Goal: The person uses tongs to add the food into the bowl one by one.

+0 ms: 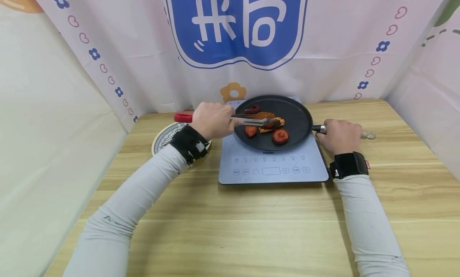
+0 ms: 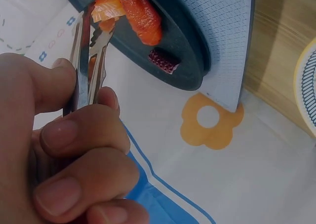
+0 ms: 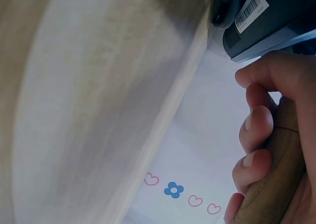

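My left hand (image 1: 213,119) grips metal tongs (image 1: 248,121) whose red end (image 1: 183,117) sticks out behind it. The tips are at a ridged orange piece of food (image 1: 266,129) in the black frying pan (image 1: 300,129); whether they pinch it I cannot tell. Around it in the pan lie a round red piece (image 1: 280,136), an orange-red piece (image 1: 250,131) and a dark red tentacle-like piece (image 2: 164,61) with bumps. My right hand (image 1: 340,135) holds the pan's handle, its fingers curled round the wooden grip (image 3: 276,179).
Under the pan sits a flat white induction cooktop (image 1: 233,161) with touch buttons along its front. A patterned plate (image 1: 157,144) stands left of it, partly hidden by my left wrist. Behind the wooden table (image 1: 258,229) hangs a printed curtain (image 1: 334,37).
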### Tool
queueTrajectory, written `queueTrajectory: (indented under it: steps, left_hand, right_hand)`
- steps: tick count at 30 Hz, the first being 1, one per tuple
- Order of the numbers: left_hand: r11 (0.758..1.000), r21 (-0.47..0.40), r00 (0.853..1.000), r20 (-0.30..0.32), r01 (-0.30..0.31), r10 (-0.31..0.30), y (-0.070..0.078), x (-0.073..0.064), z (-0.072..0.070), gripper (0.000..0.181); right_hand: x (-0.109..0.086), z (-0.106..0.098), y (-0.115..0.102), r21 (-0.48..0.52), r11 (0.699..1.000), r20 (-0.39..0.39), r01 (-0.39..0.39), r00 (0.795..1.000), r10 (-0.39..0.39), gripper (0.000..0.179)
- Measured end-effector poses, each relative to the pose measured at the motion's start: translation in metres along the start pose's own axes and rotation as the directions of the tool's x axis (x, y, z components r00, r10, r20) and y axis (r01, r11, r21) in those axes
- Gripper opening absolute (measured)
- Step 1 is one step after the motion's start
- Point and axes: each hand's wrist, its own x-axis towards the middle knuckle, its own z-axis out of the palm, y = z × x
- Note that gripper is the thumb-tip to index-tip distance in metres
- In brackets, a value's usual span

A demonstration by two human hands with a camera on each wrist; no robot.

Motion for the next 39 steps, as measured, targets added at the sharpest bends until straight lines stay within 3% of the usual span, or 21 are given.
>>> queueTrajectory:
  steps: [29,39]
  left_hand:
    - [1.0,-0.001,0.999,0.051,0.017,-0.017,0.0015,-0.0029,-0.0003,0.055]
    - [0.999,-0.036,0.999,0.037,0.036,-0.035,0.0028,-0.0031,-0.0086,0.054]
  right_hand:
    - [-0.0011,-0.0009,-0.0018,0.0,1.0,-0.008,0.004,1.0,-0.004,0.029]
    - [-0.0012,0.0003,-0.0012,-0.009,1.0,-0.014,0.0,1.0,0.0,0.03]
